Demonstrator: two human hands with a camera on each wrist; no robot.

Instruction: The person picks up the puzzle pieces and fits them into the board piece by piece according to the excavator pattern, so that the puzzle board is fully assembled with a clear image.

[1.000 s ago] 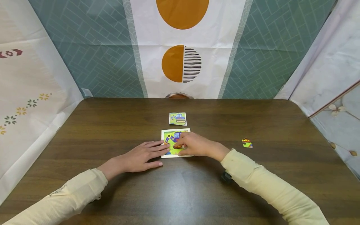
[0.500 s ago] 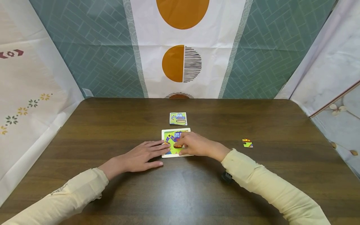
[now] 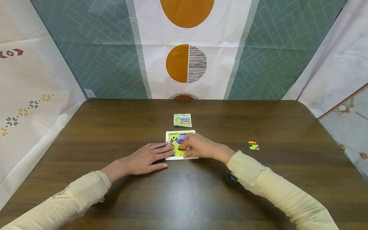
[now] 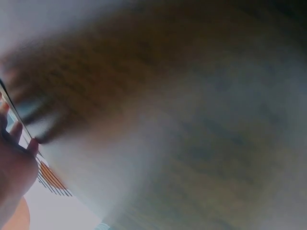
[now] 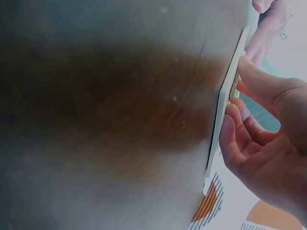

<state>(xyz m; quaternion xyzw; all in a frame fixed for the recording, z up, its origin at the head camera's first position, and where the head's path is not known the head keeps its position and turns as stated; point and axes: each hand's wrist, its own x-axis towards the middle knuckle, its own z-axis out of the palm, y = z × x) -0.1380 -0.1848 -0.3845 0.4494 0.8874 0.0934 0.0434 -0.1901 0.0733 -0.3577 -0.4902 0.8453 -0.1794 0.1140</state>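
Observation:
A small puzzle board with a white rim and a purple digger picture lies on the brown table. My left hand is spread flat, its fingertips resting on the board's left side and its thumb on the table. At the board's right half, my right hand holds an orange-and-dark puzzle piece with curled fingers, its thumb low near the front rim. Much of the piece is hidden under the fingers. In the right wrist view, the board shows edge-on beside the right hand.
A picture card with a similar digger lies just behind the board. Off to the right sits a loose green and orange puzzle piece. Patterned cloths stand around the back and sides of the table.
Both hands stay nearly in place on the board. The whole head view has shifted slightly; the card and loose piece lie as before.

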